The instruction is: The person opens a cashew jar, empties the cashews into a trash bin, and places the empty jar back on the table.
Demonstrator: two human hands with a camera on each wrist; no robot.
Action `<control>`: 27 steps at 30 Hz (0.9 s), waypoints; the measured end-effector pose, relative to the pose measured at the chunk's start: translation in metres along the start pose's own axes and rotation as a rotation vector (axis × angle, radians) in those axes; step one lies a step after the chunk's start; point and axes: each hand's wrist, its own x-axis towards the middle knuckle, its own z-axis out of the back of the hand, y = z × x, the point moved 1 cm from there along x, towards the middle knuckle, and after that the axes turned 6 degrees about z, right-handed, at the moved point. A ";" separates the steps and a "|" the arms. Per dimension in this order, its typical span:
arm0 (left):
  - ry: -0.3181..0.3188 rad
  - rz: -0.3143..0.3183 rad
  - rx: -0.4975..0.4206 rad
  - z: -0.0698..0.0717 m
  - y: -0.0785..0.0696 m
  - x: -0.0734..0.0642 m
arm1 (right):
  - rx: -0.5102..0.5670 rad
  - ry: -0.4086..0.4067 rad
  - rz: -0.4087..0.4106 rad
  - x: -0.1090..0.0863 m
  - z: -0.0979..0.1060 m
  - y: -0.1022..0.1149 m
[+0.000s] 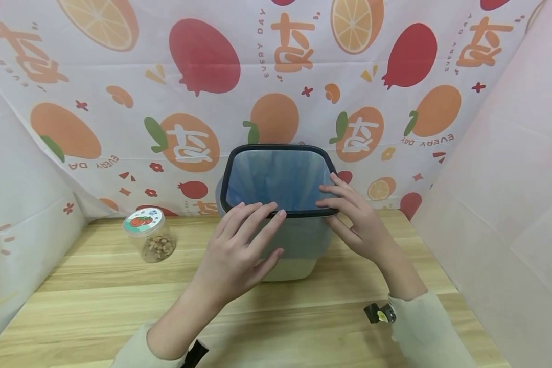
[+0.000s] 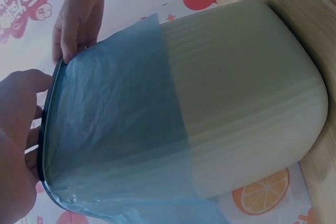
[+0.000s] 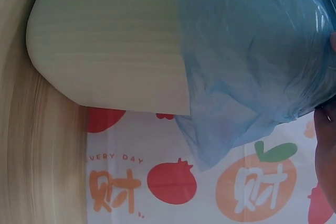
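Observation:
An upright pale trash can [image 1: 291,269] stands on the table, lined with a translucent blue trash bag [image 1: 276,179] folded down over its outer wall. A black rim ring [image 1: 276,147] runs around the top over the bag. My left hand [image 1: 239,250] touches the front of the ring with extended, spread fingertips, thumb apart in front of the wall. At the right front corner my right hand [image 1: 361,225] lays its fingers across the ring, tips over the opening, thumb below it outside. The bag's loose lower edge [image 3: 210,145] hangs out in the right wrist view.
A clear jar [image 1: 156,245] with a printed lid holds small tan pieces and stands left of the can. Fruit-printed cloth [image 1: 276,66] closes off the back, with pale cloth walls at both sides. The wooden tabletop [image 1: 96,306] extends in front.

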 end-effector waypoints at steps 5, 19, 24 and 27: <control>-0.014 0.001 -0.018 0.002 0.004 0.001 | -0.003 -0.013 -0.003 0.002 -0.002 -0.001; 0.025 0.017 0.003 0.008 0.042 0.000 | -0.102 -0.007 0.006 0.008 -0.005 0.010; 0.031 0.023 -0.004 0.006 0.048 0.000 | -0.090 -0.003 0.006 0.010 -0.008 0.007; 0.034 0.027 0.003 0.005 0.051 0.000 | -0.092 0.005 -0.006 0.011 -0.010 0.004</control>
